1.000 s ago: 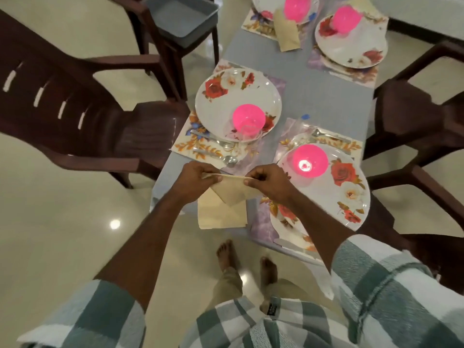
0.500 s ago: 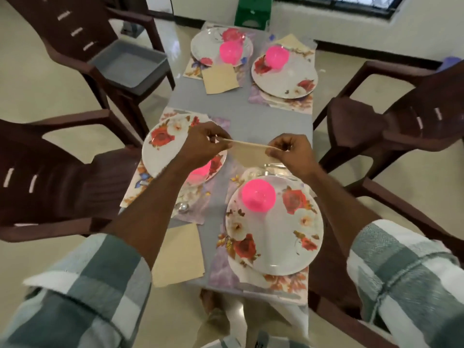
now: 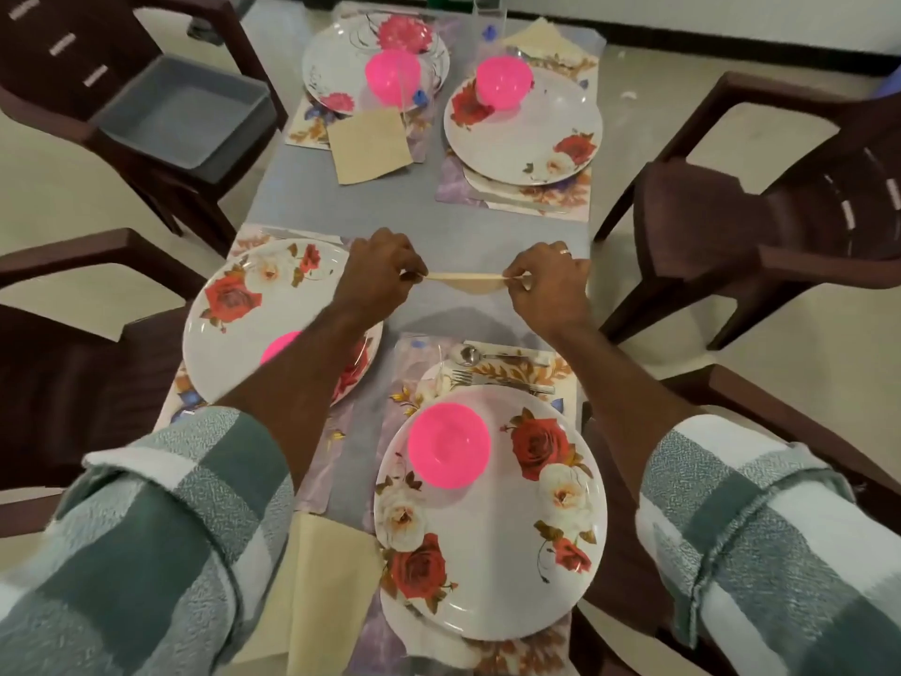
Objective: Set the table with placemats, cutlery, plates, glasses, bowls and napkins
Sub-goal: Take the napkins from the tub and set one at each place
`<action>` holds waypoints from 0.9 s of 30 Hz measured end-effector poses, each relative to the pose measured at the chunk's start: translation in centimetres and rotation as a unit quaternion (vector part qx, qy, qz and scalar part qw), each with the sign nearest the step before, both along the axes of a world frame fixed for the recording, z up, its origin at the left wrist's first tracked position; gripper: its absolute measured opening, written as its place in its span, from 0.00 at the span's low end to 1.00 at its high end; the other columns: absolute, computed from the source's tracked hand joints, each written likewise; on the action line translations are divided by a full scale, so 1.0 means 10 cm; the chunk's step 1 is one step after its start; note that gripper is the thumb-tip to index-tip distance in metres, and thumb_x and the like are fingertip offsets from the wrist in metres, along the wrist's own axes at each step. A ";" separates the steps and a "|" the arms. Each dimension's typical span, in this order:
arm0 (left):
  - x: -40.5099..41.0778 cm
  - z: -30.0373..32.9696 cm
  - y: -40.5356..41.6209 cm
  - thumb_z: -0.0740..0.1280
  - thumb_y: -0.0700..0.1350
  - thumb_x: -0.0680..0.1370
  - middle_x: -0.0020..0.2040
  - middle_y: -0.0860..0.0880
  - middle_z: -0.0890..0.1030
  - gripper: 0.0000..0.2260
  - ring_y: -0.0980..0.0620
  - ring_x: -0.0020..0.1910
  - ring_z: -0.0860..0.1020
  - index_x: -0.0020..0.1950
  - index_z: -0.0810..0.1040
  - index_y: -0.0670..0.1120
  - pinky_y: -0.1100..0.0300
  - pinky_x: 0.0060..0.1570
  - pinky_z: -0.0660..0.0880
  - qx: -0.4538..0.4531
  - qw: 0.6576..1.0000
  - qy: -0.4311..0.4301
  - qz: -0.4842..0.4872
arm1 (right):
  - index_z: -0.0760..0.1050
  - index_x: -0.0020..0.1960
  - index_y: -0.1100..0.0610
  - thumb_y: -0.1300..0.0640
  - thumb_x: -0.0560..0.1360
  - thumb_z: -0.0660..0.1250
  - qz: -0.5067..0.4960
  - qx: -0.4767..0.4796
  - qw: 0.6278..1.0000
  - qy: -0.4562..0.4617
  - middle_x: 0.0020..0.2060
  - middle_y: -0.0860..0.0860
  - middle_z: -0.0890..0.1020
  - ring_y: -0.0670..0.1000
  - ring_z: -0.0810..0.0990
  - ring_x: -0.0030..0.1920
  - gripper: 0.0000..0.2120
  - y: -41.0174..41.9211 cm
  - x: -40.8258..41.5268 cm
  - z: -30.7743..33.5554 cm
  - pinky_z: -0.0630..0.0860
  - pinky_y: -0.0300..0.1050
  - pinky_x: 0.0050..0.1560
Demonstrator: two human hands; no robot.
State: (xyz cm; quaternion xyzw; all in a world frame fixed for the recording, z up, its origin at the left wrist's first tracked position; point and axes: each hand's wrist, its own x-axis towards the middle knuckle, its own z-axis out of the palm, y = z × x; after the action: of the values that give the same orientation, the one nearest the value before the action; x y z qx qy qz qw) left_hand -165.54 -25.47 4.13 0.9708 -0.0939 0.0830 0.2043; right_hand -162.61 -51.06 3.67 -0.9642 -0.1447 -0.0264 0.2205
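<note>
I hold a beige napkin [image 3: 469, 281] stretched flat between both hands above the middle of the grey table [image 3: 302, 192]. My left hand [image 3: 378, 273] pinches its left corner and my right hand [image 3: 548, 285] pinches its right corner. Below them, a floral plate [image 3: 492, 544] with a pink bowl [image 3: 448, 444] sits on a placemat [image 3: 414, 363], with a spoon [image 3: 470, 354] and fork [image 3: 487, 380] beyond it. Another floral plate [image 3: 244, 314] lies at the left, its pink bowl [image 3: 280, 346] partly hidden by my left arm.
Two more plates [image 3: 524, 134] [image 3: 341, 61] with pink bowls stand at the far end, with a napkin [image 3: 370, 144] beside the left one. Another napkin [image 3: 324, 578] lies at the near edge. Brown chairs surround the table; one holds a grey bin [image 3: 180, 119].
Both hands have carried the napkin away from the near edge to above the table's middle, keeping it pulled taut. The view has tilted up along the table.
</note>
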 end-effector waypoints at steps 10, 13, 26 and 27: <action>0.03 -0.31 -0.10 0.69 0.37 0.77 0.64 0.51 0.75 0.24 0.47 0.65 0.66 0.68 0.78 0.59 0.50 0.54 0.61 0.306 0.920 0.180 -0.166 | 0.85 0.48 0.48 0.58 0.71 0.66 0.084 -0.211 0.970 0.082 0.47 0.48 0.80 0.55 0.73 0.54 0.11 -0.07 -0.22 -0.54 0.60 0.56 0.53; 0.04 -0.38 -0.08 0.70 0.39 0.77 0.65 0.52 0.75 0.22 0.48 0.66 0.66 0.67 0.79 0.59 0.51 0.52 0.59 0.304 0.917 0.201 -0.162 | 0.85 0.49 0.47 0.54 0.72 0.66 0.063 -0.166 0.976 0.126 0.51 0.47 0.80 0.54 0.73 0.55 0.11 -0.14 -0.24 -0.56 0.61 0.55 0.53; -0.02 -0.54 -0.02 0.68 0.40 0.80 0.65 0.53 0.77 0.15 0.47 0.65 0.68 0.63 0.83 0.56 0.54 0.48 0.56 0.219 0.939 0.219 -0.152 | 0.81 0.57 0.44 0.55 0.77 0.69 -0.043 -0.056 0.976 0.206 0.57 0.51 0.77 0.54 0.74 0.59 0.11 -0.04 -0.32 -0.64 0.64 0.57 0.58; -0.02 -0.54 -0.01 0.68 0.41 0.80 0.65 0.53 0.77 0.14 0.47 0.65 0.68 0.63 0.83 0.55 0.55 0.48 0.56 0.216 0.939 0.220 -0.154 | 0.82 0.54 0.44 0.55 0.77 0.69 -0.045 -0.057 0.975 0.208 0.56 0.50 0.77 0.54 0.74 0.59 0.09 -0.05 -0.32 -0.63 0.64 0.57 0.57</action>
State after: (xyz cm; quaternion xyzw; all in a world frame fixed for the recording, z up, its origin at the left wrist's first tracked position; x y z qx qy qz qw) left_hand -165.75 -25.62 -1.27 0.9593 -0.2105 -0.1879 0.0154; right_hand -165.81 -51.56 -2.62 -0.9652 -0.0533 0.1731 0.1888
